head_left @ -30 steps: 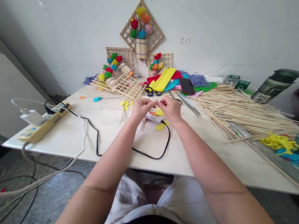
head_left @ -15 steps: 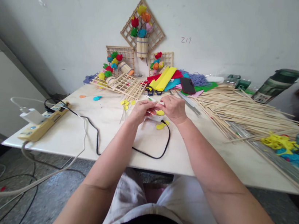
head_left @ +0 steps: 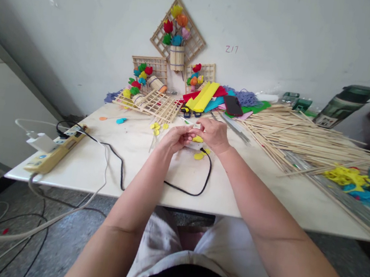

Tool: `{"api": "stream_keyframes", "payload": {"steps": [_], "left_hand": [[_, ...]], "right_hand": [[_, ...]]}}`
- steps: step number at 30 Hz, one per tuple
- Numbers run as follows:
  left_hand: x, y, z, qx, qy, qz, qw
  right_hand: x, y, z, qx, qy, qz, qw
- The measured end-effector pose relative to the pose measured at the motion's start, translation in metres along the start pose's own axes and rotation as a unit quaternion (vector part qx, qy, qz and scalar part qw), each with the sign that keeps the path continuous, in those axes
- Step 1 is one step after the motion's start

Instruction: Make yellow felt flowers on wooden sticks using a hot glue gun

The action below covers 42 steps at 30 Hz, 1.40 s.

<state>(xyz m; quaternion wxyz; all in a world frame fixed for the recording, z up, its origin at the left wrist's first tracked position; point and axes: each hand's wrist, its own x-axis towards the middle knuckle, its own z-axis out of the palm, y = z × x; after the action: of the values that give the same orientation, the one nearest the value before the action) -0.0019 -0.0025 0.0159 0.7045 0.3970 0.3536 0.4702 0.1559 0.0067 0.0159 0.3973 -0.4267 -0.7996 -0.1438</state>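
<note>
Over the middle of the white table (head_left: 139, 178), my left hand (head_left: 177, 138) and my right hand (head_left: 212, 134) meet at the fingertips. Both are closed, pinching something too small to make out. Just below them lies a white device (head_left: 195, 145) with a black cord, partly hidden by the hands. Yellow petal-shaped pieces (head_left: 198, 156) lie beside it, and more yellow pieces (head_left: 155, 128) are left of my left hand, by some thin wires. A blue piece (head_left: 121, 121) and an orange piece (head_left: 102, 118) sit farther left.
A power strip (head_left: 56, 149) with cables is at the left. Behind my hands are scissors (head_left: 190, 113), yellow sheets (head_left: 203, 97), a phone (head_left: 233, 105) and lattice panels (head_left: 162, 106) with colourful flowers. Wooden sticks (head_left: 284, 133) and a dark bottle (head_left: 344, 107) occupy the right.
The fingers of my left hand have turned slightly, showing more of their undersides. My right fingers have shifted a little. Both hands remain together.
</note>
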Motion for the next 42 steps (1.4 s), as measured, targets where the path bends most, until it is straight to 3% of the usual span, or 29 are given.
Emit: {"api": "stream_keyframes", "payload": {"steps": [8,21,26,30,34,37,42], "left_hand": [[-0.006,0.008,-0.009,0.095,-0.045,-0.018,0.994],[-0.001,0.003,-0.011,0.081,-0.052,0.004,0.995],[0.0,-0.001,-0.007,0.079,-0.062,0.037,0.994],[-0.001,-0.002,-0.001,0.046,-0.057,0.052,0.996],[0.0,-0.005,0.002,0.004,-0.051,0.093,0.994],[0.003,-0.008,0.003,-0.022,-0.051,0.121,0.991],[0.004,-0.012,0.007,-0.023,-0.059,0.153,0.986]], "right_hand": [[0.002,0.005,-0.006,0.056,-0.075,0.053,0.994],[0.002,0.005,-0.004,0.102,-0.073,0.07,0.99],[0.002,0.005,0.001,0.184,-0.068,0.092,0.976],[0.003,0.0,0.005,0.325,-0.062,0.151,0.932],[0.005,-0.01,0.004,0.493,-0.074,0.216,0.839],[0.005,-0.015,0.003,0.54,-0.062,0.266,0.796],[0.006,-0.017,0.002,0.571,-0.035,0.324,0.754]]}}
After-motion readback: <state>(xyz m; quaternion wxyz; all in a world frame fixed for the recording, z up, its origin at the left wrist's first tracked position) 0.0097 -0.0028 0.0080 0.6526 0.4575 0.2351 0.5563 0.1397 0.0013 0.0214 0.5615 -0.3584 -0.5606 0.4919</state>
